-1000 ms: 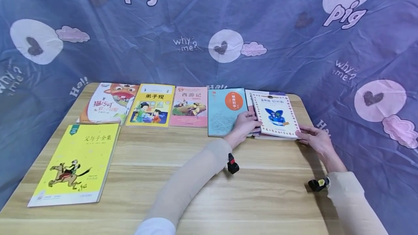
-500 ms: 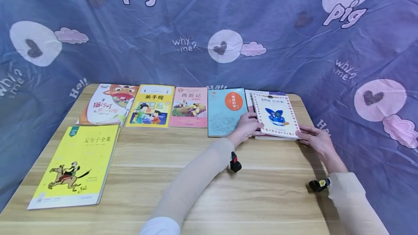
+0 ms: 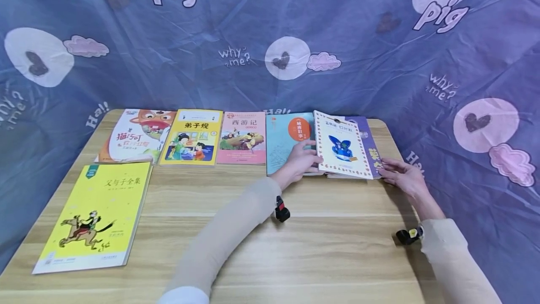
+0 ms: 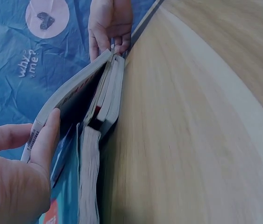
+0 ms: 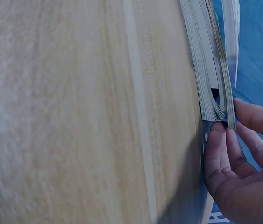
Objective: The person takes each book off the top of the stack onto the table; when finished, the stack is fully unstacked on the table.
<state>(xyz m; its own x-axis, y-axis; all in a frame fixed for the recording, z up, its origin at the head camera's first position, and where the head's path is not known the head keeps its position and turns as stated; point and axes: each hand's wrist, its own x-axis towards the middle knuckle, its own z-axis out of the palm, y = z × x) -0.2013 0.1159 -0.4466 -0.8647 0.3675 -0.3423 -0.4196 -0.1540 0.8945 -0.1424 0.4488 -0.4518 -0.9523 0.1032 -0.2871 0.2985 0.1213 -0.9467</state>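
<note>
A white book with a blue butterfly cover (image 3: 341, 147) tops a small stack (image 4: 110, 93) at the table's far right. My left hand (image 3: 310, 156) grips its left edge, thumb on the cover, and that side is raised off the books below (image 4: 70, 93). A purple book (image 3: 372, 150) shows beneath it on the right. My right hand (image 3: 386, 168) pinches the stack's near right corner (image 5: 217, 109), thumb on top and fingers (image 5: 215, 149) against the page edges.
A teal book (image 3: 284, 147) lies just left of the stack, partly under my left hand. Pink (image 3: 242, 137), yellow (image 3: 191, 137) and fox-cover (image 3: 137, 135) books continue the row leftward. A large yellow book (image 3: 94, 215) lies front left on the wooden table (image 3: 337, 229). Blue cloth (image 3: 464, 60) hangs behind.
The white butterfly book has shifted left with its left edge lifted, uncovering the purple book under it. My left hand moved left with it; my right hand stayed at the corner.
</note>
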